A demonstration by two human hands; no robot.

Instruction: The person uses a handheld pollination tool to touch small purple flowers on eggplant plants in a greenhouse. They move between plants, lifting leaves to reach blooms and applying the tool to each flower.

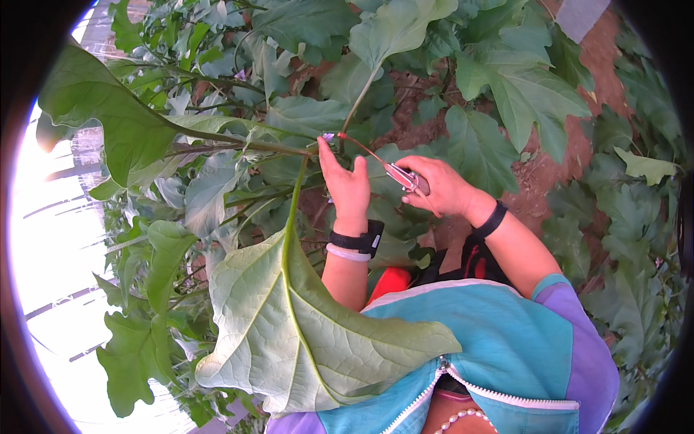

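My left hand (345,187) is raised beside an eggplant stem (271,147), palm towards the right, thumb apart from the extended fingers. Its fingertips are at a small purple flower (328,136); whether they touch it is hard to tell. My right hand (442,184) is closed around a small hand-held applicator (404,178) with metal parts and a reddish body. From this tool a thin reddish rod (366,149) runs up and left to a red tip (341,135), close beside the flower. A pale tube or strip (428,203) trails below the grip.
A large eggplant leaf (320,336) hangs before my chest, partly over my left forearm. Another broad leaf (108,114) reaches in at upper left. Dense foliage (515,81) surrounds the hands, with reddish soil (528,190) between rows. Bright greenhouse sheeting (59,244) borders the left.
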